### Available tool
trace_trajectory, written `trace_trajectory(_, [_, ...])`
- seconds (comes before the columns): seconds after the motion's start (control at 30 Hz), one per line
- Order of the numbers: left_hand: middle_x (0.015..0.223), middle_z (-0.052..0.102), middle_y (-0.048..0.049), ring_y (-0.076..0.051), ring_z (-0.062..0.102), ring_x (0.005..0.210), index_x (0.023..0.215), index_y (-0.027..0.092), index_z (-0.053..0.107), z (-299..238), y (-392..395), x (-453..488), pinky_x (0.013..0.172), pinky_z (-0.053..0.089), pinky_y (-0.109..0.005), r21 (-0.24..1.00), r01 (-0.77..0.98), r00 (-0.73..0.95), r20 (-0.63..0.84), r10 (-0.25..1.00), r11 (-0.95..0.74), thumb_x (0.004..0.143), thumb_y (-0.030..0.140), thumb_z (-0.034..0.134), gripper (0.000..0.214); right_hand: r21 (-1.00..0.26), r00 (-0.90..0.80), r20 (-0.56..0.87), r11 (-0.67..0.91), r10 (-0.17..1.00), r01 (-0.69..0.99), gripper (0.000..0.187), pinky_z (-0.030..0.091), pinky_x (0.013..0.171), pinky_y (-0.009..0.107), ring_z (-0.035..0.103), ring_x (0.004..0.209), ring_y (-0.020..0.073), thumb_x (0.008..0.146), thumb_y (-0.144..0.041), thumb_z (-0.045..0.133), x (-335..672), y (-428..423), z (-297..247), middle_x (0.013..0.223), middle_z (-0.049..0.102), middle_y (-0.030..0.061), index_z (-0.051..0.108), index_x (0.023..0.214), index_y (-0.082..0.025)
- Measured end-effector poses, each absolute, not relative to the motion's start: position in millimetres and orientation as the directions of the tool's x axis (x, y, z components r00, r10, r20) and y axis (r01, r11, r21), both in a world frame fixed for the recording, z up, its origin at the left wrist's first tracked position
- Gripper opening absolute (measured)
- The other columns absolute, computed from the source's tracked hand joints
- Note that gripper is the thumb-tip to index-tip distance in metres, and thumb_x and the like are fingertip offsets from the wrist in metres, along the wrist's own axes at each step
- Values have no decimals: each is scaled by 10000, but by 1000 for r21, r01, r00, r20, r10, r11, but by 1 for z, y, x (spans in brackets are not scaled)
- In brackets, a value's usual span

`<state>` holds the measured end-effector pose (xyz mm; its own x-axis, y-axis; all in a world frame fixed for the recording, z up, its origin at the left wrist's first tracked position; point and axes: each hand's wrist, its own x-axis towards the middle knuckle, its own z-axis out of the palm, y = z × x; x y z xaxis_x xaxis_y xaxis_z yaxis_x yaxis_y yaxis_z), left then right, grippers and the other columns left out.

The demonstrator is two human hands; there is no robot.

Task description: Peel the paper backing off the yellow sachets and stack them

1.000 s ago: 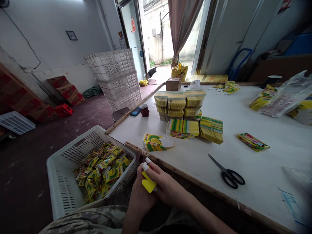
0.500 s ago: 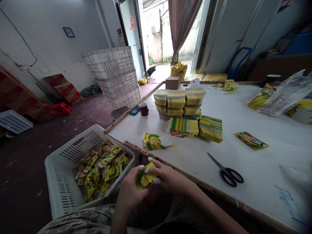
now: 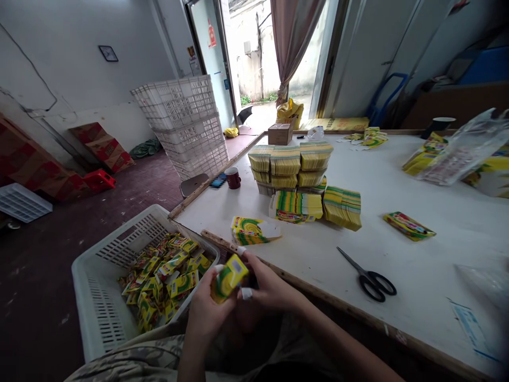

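Just short of the desk (image 3: 306,249), above the lap, a small yellow box (image 3: 231,277) sits in the left hand's (image 3: 204,310) grip, its long axis slanting up and rightward toward the right hand (image 3: 268,286), whose parted fingers lie just beside its far end, apparently grasping nothing; contact is unclear.

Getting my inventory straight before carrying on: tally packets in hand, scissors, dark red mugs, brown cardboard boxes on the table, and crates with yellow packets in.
Packet in the left hand: 1
Scissors: 1 pair
Dark red mug: 1
Brown cardboard box on the table: 1
Crate with yellow packets in: 1
Total: 5
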<state>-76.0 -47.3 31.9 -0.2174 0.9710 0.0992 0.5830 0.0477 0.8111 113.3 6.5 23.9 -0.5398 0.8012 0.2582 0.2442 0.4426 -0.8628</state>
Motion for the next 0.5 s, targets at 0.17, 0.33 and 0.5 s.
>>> trace_trajectory(0.17, [1332,434,-187,-367,384,1300,1303,148,376,31,-41,-105,1095,299,-533,794,603,-675,454,582,80,559,460,809,915,-730,-212,207,295,955,616,485,384,1010,433,498,1199,290,836,-118,540,118,69,24,1284,545,196,433,1309,-93])
trace_trajectory(0.33, [1298,475,-170,-334,442,1268,1230,182,411,31,-43,-97,1063,359,-516,902,428,-645,258,719,60,678,484,725,703,-662,-118,151,189,982,725,377,365,953,446,528,1084,308,738,30,518,114,103,7,1045,633,168,559,1081,-121])
trace_trajectory(0.5, [1241,557,-126,-289,501,1232,1199,214,457,15,-41,-72,1032,404,-472,946,323,-494,141,858,31,723,454,700,586,-712,-79,174,181,982,679,456,382,927,437,520,1083,295,698,47,508,113,105,6,1101,586,163,492,1119,-128])
